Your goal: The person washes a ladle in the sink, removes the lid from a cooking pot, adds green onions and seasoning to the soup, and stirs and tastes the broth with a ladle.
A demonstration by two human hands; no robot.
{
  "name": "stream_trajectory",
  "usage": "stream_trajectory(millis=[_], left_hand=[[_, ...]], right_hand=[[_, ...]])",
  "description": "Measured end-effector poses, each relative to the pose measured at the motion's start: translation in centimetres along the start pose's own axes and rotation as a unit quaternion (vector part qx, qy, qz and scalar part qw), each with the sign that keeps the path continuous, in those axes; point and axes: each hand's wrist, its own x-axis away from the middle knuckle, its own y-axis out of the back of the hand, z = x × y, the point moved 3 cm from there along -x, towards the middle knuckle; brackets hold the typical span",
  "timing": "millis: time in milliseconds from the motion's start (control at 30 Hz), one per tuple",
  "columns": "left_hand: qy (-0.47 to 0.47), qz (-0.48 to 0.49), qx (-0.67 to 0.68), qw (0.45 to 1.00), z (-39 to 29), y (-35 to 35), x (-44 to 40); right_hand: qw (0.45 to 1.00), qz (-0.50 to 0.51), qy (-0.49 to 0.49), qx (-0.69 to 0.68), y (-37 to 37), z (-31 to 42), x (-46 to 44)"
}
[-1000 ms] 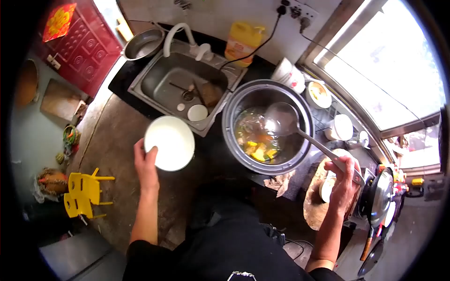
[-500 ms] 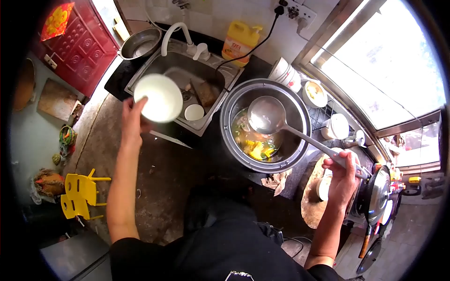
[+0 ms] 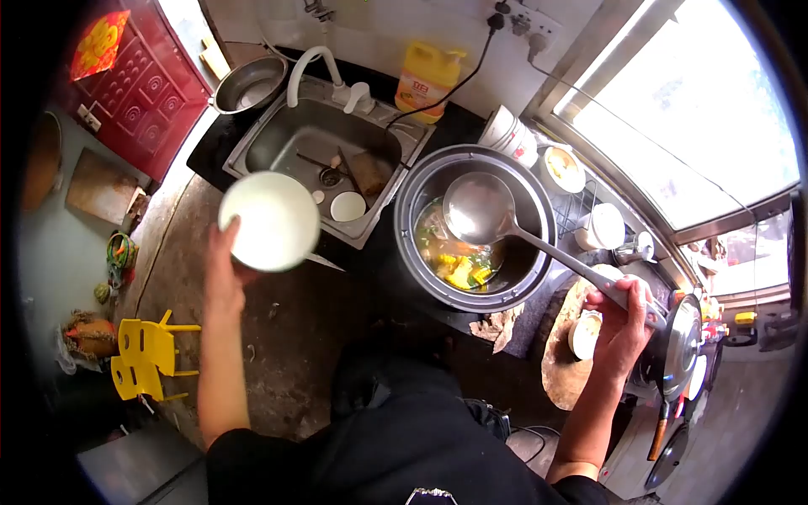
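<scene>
My left hand (image 3: 225, 273) grips a white bowl (image 3: 271, 222) by its rim, thumb over the edge, in front of the sink. The bowl's pale inside faces up toward me. My right hand (image 3: 623, 316) is wrapped round the handle of a large metal ladle (image 3: 480, 209). The ladle's head hangs over the deep pot (image 3: 402, 240), above soup (image 3: 459, 268) with yellow corn pieces and green bits. Part of the soup is hidden under the ladle.
The sink (image 3: 278, 143) holds a small white dish (image 3: 348, 206) and stick-like items. A yellow jug (image 3: 427, 76) stands behind it. Right of the pot are a cutting board (image 3: 560, 370) with a small bowl (image 3: 584, 335), and a lidded pan (image 3: 683, 345). A yellow chair (image 3: 143, 362) is on the floor.
My left hand has brought the white bowl down and slightly left, off the sink and nearer to me. The ladle stays over the pot, nearly still.
</scene>
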Motion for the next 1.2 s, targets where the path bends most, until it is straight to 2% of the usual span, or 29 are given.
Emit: stream_trajectory(millis=[200, 300, 333, 367, 433, 467, 533, 633, 700, 733, 767, 833, 933, 1000, 1200], left_hand=[[-0.046, 0.049, -0.031, 0.997, 2.2, -1.8, 4.9], [-0.027, 0.071, -0.026, 0.997, 1.6, -2.3, 6.0], [-0.022, 0.072, -0.021, 0.997, 1.6, -2.3, 6.1], [-0.016, 0.075, -0.017, 0.997, 1.6, -2.2, 6.2], [-0.023, 0.075, -0.016, 0.997, 1.7, -2.0, 6.1], [-0.027, 0.076, -0.016, 0.997, 1.6, -1.9, 6.2], [-0.028, 0.075, -0.014, 0.997, 2.0, -1.7, 6.0], [-0.01, 0.084, -0.012, 0.996, 2.7, -1.1, 5.4], [0.001, 0.094, -0.008, 0.996, 2.1, -1.6, 5.9], [0.004, 0.103, -0.008, 0.995, 2.4, -1.4, 5.6], [0.0, 0.099, -0.022, 0.995, 2.2, -1.4, 5.7], [0.016, 0.1, -0.02, 0.995, 2.2, -1.4, 5.6], [0.013, 0.077, -0.039, 0.996, 1.9, -1.8, 6.0], [0.009, 0.102, -0.028, 0.994, 2.0, -2.0, 5.8], [-0.02, 0.124, -0.026, 0.992, 1.1, -1.7, 5.8]], right_hand=[[0.997, 0.063, -0.004, -0.039, -3.8, 0.9, 2.0], [0.986, 0.164, 0.034, -0.025, -6.9, 0.4, 4.0], [0.97, 0.238, 0.053, 0.012, -7.4, 0.2, 4.4], [0.927, 0.29, 0.175, 0.159, -7.5, 0.5, 4.6], [0.887, 0.335, 0.271, 0.163, -8.6, 0.7, 5.8], [0.876, 0.348, 0.276, 0.186, -9.1, 1.3, 6.0], [0.937, 0.29, 0.179, 0.08, -8.1, -0.1, 5.5], [0.985, 0.156, 0.067, -0.044, -6.9, -0.5, 4.5], [0.985, 0.117, 0.128, 0.002, -5.4, -0.4, 3.9], [0.957, 0.148, 0.209, 0.133, -3.9, -0.6, 3.3], [0.889, 0.179, 0.303, 0.292, -3.9, 0.6, 3.2], [0.838, 0.247, 0.293, 0.388, -4.0, 0.1, 3.9], [0.746, 0.346, 0.302, 0.483, -4.1, -2.4, 4.3], [0.675, 0.409, 0.316, 0.526, -4.1, -4.2, 4.4], [0.629, 0.467, 0.304, 0.542, -4.7, -4.1, 3.9]])
